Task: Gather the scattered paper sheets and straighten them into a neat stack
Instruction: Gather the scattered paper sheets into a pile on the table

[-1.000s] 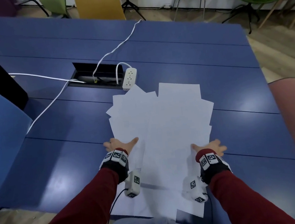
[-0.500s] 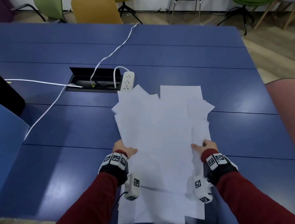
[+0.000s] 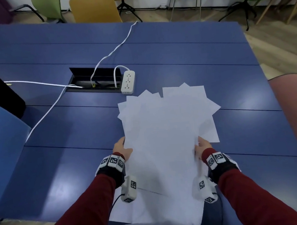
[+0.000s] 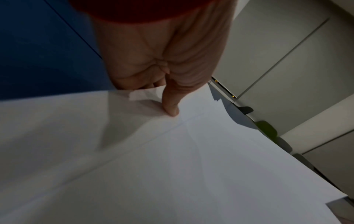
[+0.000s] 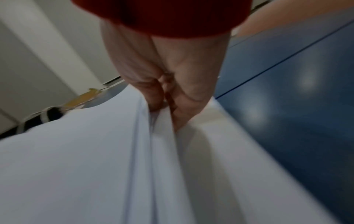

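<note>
Paper sheets (image 3: 165, 138) uncountably overlapped, between two gripping hands, left (image 3: 121, 149) and right (image 3: 202, 146).

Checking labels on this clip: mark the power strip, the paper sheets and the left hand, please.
power strip (image 3: 128, 82): head view, middle of its white socket face.
paper sheets (image 3: 165, 138): head view, centre of the top sheet.
left hand (image 3: 120, 148): head view, back of the hand.

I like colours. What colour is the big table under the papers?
Dark blue. The flat blue table shows best in the head view, under the loose white paper sheets.
</note>
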Available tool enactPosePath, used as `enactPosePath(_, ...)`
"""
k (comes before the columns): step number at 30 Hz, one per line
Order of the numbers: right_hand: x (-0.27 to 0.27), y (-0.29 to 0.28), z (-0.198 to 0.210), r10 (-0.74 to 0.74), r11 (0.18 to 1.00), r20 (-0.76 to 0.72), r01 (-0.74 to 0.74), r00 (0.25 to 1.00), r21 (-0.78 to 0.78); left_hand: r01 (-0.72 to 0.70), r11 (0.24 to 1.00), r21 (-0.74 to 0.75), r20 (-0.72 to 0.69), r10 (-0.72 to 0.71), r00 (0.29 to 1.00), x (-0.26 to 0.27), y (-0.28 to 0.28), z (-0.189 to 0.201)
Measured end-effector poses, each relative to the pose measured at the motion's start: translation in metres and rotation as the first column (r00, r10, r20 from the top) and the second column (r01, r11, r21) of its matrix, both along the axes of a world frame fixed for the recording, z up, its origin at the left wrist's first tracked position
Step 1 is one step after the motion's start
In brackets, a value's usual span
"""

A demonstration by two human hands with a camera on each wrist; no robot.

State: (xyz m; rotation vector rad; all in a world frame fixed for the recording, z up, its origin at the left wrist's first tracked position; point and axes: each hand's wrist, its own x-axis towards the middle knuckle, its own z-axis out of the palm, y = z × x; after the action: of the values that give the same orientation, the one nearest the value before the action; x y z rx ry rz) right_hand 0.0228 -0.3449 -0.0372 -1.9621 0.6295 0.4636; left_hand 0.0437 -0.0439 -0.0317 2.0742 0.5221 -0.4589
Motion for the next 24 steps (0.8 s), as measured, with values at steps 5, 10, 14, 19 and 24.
enactPosePath(5,0.017,0.018,-0.014,0.066,0.992,-0.121,-0.052,0.990,0.112,-0.006,0.999,0.037,-0.008,0.006,1.000,-0.001,-0.004,-0.001)
enactPosePath(10,0.039,0.003,0.000,-0.318,0.884,-0.167,0.356,0.933,0.304,0.038,0.998,0.052,-0.033,-0.036,0.999,-0.006,0.000,-0.002)
enactPosePath(14,0.053,0.000,0.001,-0.369,0.864,-0.136,0.393,0.919,0.315,0.093,0.995,0.046,-0.099,-0.088,0.991,-0.007,-0.001,0.003)
enactPosePath(19,0.069,0.010,0.006,-0.430,0.885,-0.098,0.441,0.897,0.151,0.129,0.991,0.029,-0.140,-0.124,0.982,-0.006,0.003,0.002)
enactPosePath(24,0.080,0.004,0.011,-0.510,0.860,0.123,0.502,0.851,0.095,0.113,0.993,-0.027,-0.135,-0.116,0.984,-0.007,0.006,0.002)
